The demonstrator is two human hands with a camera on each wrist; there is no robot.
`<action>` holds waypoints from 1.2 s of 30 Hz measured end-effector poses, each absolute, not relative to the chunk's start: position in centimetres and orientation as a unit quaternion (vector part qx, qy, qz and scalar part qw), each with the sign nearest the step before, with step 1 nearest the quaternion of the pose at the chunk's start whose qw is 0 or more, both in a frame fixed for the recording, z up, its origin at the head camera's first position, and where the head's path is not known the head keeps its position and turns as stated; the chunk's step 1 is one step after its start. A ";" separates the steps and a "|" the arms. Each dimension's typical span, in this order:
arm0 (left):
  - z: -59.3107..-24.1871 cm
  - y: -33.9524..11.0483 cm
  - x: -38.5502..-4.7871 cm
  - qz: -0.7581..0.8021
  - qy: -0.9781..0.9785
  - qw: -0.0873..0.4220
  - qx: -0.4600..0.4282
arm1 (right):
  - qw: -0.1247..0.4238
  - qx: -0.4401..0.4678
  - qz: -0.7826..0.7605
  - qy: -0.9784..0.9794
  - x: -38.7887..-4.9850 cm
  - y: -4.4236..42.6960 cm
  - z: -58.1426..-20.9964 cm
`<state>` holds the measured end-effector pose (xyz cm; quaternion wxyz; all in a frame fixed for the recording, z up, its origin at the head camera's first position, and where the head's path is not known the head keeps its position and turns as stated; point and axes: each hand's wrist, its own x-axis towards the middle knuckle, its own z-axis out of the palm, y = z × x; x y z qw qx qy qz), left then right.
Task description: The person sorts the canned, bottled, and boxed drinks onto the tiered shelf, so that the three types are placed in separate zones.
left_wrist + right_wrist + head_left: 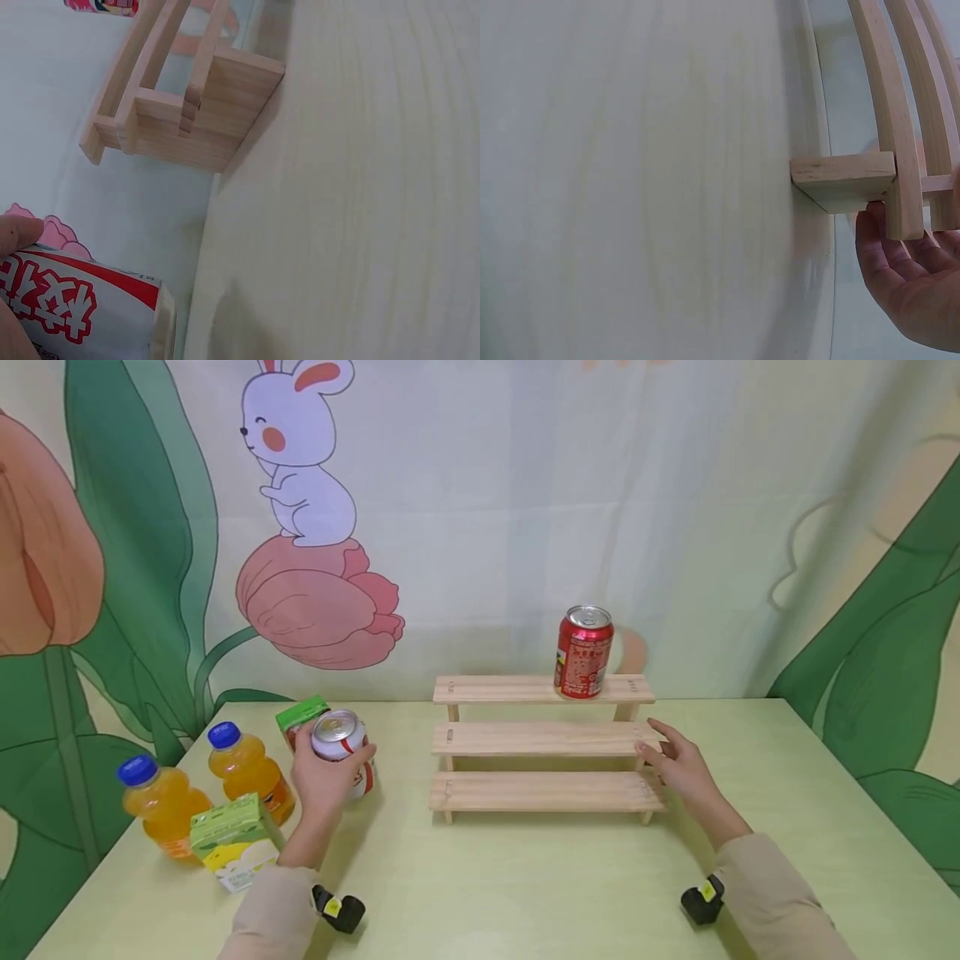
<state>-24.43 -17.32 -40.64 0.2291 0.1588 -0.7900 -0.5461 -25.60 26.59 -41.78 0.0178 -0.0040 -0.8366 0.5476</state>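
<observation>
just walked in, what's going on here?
A person's left hand grips a white can, with two orange-drink bottles and a yellow-green carton nearby. The right hand holds the right end of a wooden rack. A red can stands on its top shelf; the white one isn't on the rack.

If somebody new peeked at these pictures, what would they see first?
Probably the bright red can, standing on the top step of the wooden rack. Next might come the white rabbit on the backdrop, at the upper left, then the white can held in the left hand.
</observation>
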 end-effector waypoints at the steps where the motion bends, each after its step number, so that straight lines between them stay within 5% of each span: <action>1: -40.4 -17.2 -24.4 -0.544 -0.792 0.228 0.156 | 0.018 -0.005 0.549 -0.836 -25.6 26.6 -41.8; 17: -37.7 -16.1 -23.9 -0.550 -0.801 0.198 0.126 | 0.019 -0.007 0.552 -0.833 -25.5 26.4 -41.7; 36: -35.6 -14.2 -23.4 -0.557 -0.791 0.237 0.086 | 0.027 -0.004 0.545 -0.838 -25.8 26.6 -41.9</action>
